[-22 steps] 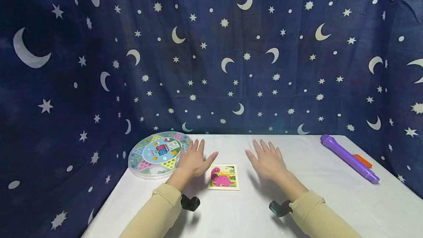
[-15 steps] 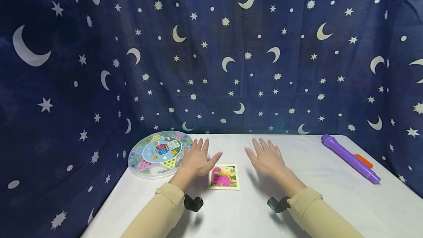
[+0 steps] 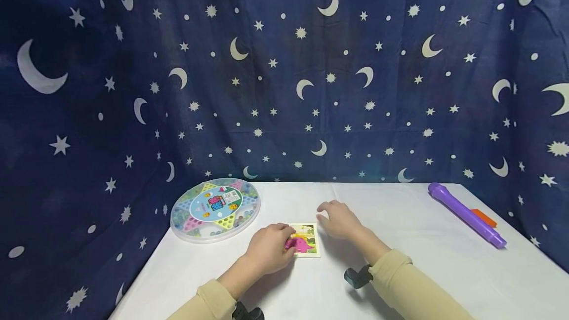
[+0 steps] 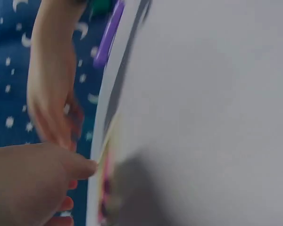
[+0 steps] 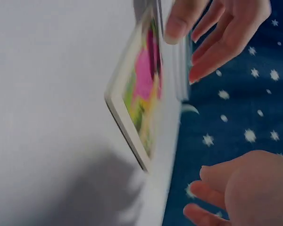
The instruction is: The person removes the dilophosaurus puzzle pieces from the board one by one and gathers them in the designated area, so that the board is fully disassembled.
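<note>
A small square picture puzzle [image 3: 309, 247] with a pink dinosaur and a pale frame lies flat on the white table. My left hand [image 3: 268, 247] hovers over its left side, fingers bent and covering that part in the head view. In the right wrist view a gap shows between the left thumb [image 5: 176, 28] and the left fingers, with nothing pinched. My right hand [image 3: 340, 220] is just off the puzzle's upper right corner, fingers loosely bent and holding nothing. The right wrist view shows the puzzle [image 5: 144, 77] tilted by the camera angle and somewhat blurred.
A round, clear-lidded game box [image 3: 213, 233] with a star board lies at the back left. At the right are a purple microphone-shaped stick [image 3: 467, 215] and an orange piece [image 3: 484, 218] partly behind it. A dark blue moon-and-star curtain [image 3: 284, 88] surrounds the table [image 3: 400, 280].
My left hand has come down and right, off the game box's edge and over the puzzle's left side. My right hand has moved left and nearer the puzzle. Both hands' fingers have bent from straight.
</note>
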Demonstrator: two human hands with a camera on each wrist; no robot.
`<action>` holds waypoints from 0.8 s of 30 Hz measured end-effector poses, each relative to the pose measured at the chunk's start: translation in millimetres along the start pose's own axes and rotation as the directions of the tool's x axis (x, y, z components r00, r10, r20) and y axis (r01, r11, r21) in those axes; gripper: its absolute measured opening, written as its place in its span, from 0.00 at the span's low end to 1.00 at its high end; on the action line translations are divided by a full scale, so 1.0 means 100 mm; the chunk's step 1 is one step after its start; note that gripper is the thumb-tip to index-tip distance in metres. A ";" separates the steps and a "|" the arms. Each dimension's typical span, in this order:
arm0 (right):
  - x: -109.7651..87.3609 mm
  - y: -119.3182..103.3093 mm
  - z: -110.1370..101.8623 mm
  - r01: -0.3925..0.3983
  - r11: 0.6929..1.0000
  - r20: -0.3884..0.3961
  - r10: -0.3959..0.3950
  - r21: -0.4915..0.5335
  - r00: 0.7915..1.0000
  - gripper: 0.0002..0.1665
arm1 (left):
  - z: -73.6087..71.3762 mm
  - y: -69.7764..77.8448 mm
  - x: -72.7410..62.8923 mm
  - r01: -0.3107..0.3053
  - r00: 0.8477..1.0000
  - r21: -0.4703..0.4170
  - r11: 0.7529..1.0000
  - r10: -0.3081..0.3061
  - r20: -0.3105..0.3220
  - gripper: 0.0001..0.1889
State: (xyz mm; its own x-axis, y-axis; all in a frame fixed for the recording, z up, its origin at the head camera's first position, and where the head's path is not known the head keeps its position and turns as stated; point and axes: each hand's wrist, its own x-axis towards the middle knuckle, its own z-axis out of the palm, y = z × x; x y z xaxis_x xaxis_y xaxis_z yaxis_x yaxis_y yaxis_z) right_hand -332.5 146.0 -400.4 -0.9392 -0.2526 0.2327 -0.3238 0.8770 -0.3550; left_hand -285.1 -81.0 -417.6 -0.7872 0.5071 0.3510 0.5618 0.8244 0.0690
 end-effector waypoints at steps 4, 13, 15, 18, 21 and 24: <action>0.05 -0.15 0.17 0.088 0.993 0.040 -0.092 0.084 0.995 0.08 | 0.09 0.12 -0.17 -0.069 0.998 -0.022 0.997 0.069 -0.007 0.17; 0.17 -0.37 0.36 0.135 0.984 0.157 -0.152 0.114 0.976 0.08 | 0.18 0.18 -0.25 -0.009 0.996 -0.022 1.000 0.011 0.087 0.33; 0.20 -0.39 0.39 0.156 0.984 0.165 -0.169 0.088 0.972 0.08 | 0.21 0.18 -0.25 -0.005 0.994 -0.015 1.000 0.006 0.107 0.33; 0.22 -0.40 0.43 0.174 0.984 0.178 -0.179 0.047 0.968 0.07 | 0.25 0.20 -0.26 -0.009 0.994 0.001 1.000 0.009 0.112 0.32; 0.23 -0.43 0.44 0.176 0.984 0.185 -0.175 0.007 0.967 0.07 | 0.27 0.21 -0.27 -0.016 0.995 0.014 1.000 0.015 0.094 0.29; 0.25 -0.49 0.43 0.174 0.984 0.193 -0.166 -0.024 0.967 0.08 | 0.26 0.20 -0.27 -0.029 0.998 0.032 0.999 0.027 0.065 0.26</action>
State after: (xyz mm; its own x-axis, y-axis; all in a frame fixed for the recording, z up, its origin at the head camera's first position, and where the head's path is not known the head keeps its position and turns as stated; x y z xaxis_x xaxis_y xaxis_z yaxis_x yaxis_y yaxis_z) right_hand -345.2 79.4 -416.1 -0.8764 -0.4690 0.1090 -0.4795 0.8292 -0.2872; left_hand -259.3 -72.1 -449.5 -0.7869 0.5441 0.2911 0.5757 0.8171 0.0292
